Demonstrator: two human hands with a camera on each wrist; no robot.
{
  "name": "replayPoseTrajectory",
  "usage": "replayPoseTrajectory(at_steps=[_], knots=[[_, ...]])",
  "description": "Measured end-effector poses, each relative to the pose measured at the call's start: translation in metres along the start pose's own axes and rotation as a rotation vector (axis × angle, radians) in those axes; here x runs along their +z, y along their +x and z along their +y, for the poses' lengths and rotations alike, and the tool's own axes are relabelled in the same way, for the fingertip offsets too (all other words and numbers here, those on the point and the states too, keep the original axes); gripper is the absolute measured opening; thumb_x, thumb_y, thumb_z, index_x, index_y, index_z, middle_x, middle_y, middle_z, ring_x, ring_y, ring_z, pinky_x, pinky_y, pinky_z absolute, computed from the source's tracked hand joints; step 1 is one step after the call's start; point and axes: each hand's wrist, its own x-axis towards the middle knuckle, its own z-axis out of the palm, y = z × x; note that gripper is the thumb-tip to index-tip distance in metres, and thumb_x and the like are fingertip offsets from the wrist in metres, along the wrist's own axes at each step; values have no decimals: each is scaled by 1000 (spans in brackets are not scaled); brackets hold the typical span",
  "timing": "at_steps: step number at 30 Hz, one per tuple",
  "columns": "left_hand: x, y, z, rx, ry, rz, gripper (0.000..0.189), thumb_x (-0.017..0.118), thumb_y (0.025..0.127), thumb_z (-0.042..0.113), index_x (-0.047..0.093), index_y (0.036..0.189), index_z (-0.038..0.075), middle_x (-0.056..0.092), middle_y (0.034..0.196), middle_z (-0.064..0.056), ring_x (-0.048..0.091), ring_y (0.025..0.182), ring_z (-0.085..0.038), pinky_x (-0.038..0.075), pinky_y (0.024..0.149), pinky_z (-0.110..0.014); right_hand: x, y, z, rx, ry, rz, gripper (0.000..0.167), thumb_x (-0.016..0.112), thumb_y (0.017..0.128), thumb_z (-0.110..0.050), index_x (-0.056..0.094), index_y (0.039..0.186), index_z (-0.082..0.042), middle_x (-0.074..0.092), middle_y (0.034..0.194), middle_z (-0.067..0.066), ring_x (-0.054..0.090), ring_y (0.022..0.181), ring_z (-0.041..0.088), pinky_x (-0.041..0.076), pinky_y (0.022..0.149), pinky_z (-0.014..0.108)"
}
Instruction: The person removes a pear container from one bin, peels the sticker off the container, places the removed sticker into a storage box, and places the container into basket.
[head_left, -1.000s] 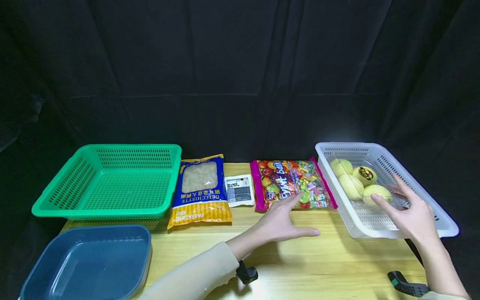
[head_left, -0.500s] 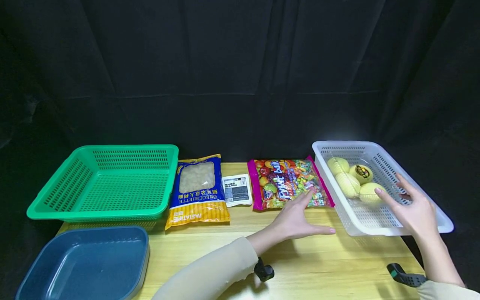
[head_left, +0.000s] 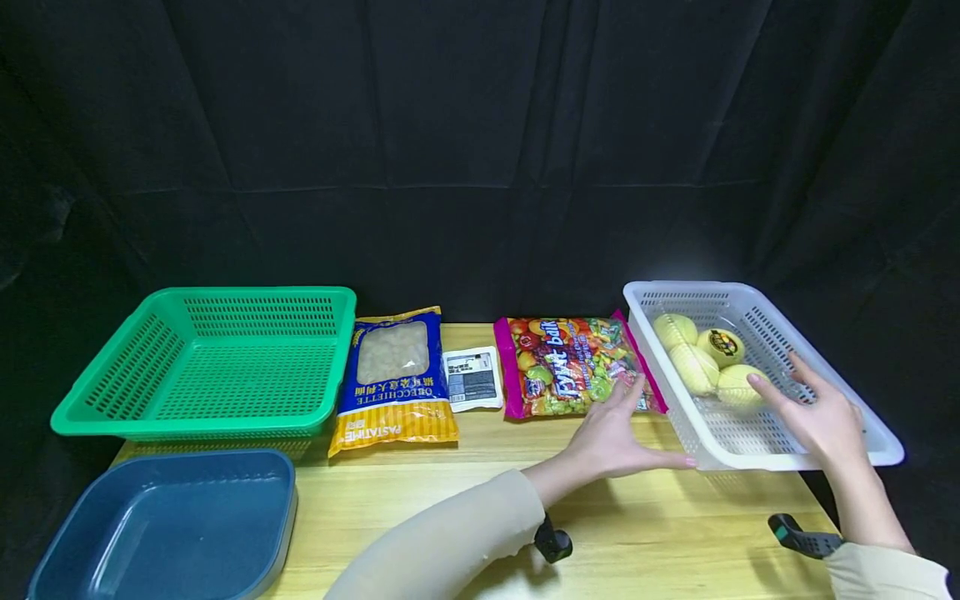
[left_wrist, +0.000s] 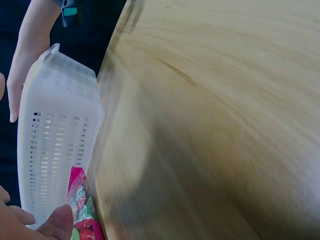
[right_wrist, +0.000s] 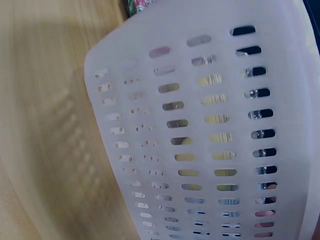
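A white slotted plastic basket (head_left: 772, 462) stands at the right, holding several round yellow fruits (head_left: 693, 369) under clear wrapping. One fruit carries a dark round sticker. My right hand (head_left: 821, 421) is over the basket's right part, fingers spread and thumb tip beside the nearest fruit. My left hand (head_left: 615, 442) is spread in front of the candy bag (head_left: 573, 367), its thumb tip right at the basket's near left corner and its fingers overlapping the bag. In the left wrist view, fingers (left_wrist: 57, 222) show beside the basket wall (left_wrist: 55, 100). The right wrist view shows the slotted wall (right_wrist: 290, 150) close up.
Left of the candy lie a small white packet (head_left: 474, 379) and a blue and yellow pasta bag (head_left: 393, 383). A green basket (head_left: 112, 427) and a dark blue tub (head_left: 288, 500) stand at the left. A black curtain (head_left: 450, 167) hangs behind the wooden table (head_left: 360, 500).
My left hand has moved right, along the front of the candy bag, up to the basket's corner. My right hand has shifted slightly. The bags and containers stay in place on the table.
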Motion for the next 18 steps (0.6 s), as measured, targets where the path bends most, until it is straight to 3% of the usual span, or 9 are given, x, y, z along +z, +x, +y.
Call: replayPoseTrajectory(at_steps=[9, 15, 18], knots=[[13, 7, 8, -28, -55, 3, 127, 87, 73, 70, 11, 170, 38, 13, 178, 3, 34, 156, -40, 43, 120, -51, -5, 9, 3, 165, 66, -32, 95, 46, 103, -69, 5, 170, -15, 1, 168, 40, 3, 152, 67, 10, 117, 84], [20, 11, 10, 11, -53, 24, 128, 88, 75, 69, 13, 172, 32, 14, 177, 0, 30, 159, -33, 36, 125, -48, -6, 14, 8, 225, 73, -68, 100, 45, 103, -70, 1, 169, -10, -3, 168, 40, -1, 153, 66, 11, 118, 84], [26, 11, 10, 18, -69, 27, 127, 88, 75, 68, 14, 172, 32, 15, 177, 0, 31, 159, -34, 38, 124, -48, -6, 17, 11, 246, 56, -102, 101, 42, 103, -72, -2, 168, -8, -1, 166, 42, 7, 151, 68, 18, 116, 83]])
